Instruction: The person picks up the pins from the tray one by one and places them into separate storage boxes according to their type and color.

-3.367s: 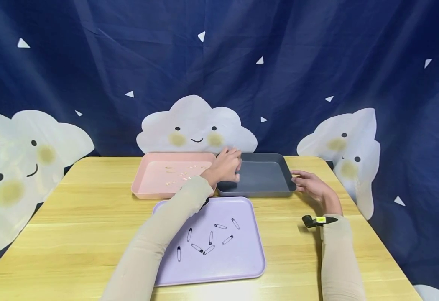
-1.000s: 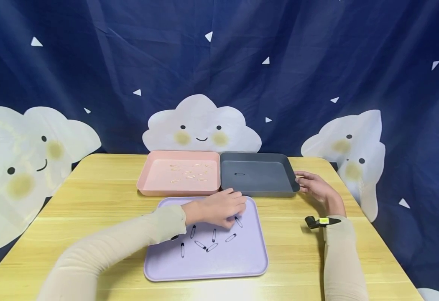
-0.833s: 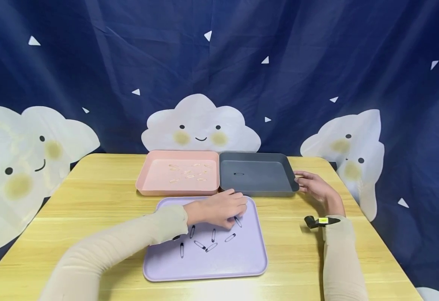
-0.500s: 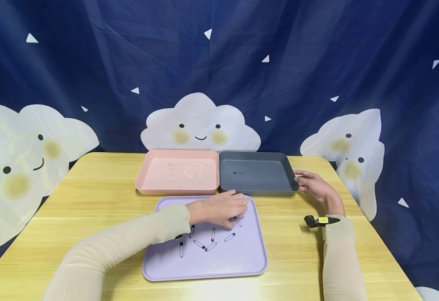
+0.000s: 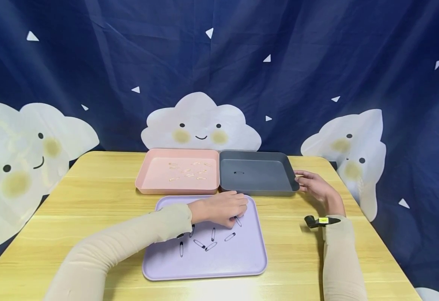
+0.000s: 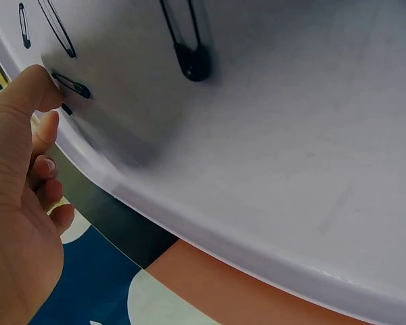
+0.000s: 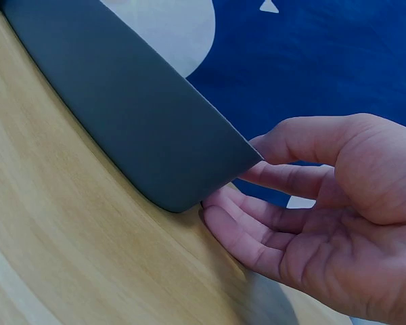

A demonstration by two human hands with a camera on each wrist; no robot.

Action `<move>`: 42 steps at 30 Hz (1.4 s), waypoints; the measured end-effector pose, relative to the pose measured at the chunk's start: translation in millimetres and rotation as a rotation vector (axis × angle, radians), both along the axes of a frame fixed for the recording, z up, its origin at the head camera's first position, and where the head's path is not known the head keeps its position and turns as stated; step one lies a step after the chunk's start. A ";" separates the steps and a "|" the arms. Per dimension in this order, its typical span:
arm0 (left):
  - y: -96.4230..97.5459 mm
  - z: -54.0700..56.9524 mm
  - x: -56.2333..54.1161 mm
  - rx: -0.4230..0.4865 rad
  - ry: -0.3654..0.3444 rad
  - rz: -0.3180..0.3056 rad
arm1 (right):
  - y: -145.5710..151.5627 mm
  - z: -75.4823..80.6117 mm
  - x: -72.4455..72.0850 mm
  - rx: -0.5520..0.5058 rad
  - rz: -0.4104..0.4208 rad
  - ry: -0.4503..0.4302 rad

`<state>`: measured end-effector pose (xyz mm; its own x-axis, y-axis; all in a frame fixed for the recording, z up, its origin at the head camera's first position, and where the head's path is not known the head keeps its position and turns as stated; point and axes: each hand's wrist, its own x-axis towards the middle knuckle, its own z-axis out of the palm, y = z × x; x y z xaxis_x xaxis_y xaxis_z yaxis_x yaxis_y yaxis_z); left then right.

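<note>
Over the far right part of the lavender tray [image 5: 204, 267], my left hand [image 5: 221, 209] has thumb and index finger at the black head of a safety pin [image 5: 238, 222]. In the left wrist view that head [image 6: 67, 108] shows as a dark tip between them; the rest is hidden by the hand. A second safety pin [image 6: 71, 85] lies beside the thumb, and several more are spread over the tray. My right hand [image 5: 315, 186] grips the dark grey tray [image 5: 272, 177] at its right wall, thumb at the rim and fingers outside. One black safety pin [image 5: 238, 172] lies in that tray.
Left of the dark tray, side by side with it, stands a pink tray [image 5: 151, 179] with several gold-coloured pins [image 5: 189, 175]. All three trays sit on a wooden table [image 5: 103, 200]. A dark blue curtain [image 5: 238, 75] with clouds hangs behind the table's far edge.
My left hand has come back from the dark tray to the lavender one, and a black safety pin now shows in the dark tray. Over the last second both hands hardly move.
</note>
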<state>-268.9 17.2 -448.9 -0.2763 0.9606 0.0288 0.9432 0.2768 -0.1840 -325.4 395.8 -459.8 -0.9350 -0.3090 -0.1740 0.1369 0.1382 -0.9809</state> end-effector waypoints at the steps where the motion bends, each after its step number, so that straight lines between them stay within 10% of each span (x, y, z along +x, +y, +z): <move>1: 0.1 0.3 0.3 -0.001 -0.009 0.004 | -0.1 0.2 0.3 -0.001 -0.001 0.000; 42: 3.3 3.9 -2.5 -0.002 -0.128 0.072 | -0.3 -1.4 -0.1 0.050 -0.008 0.005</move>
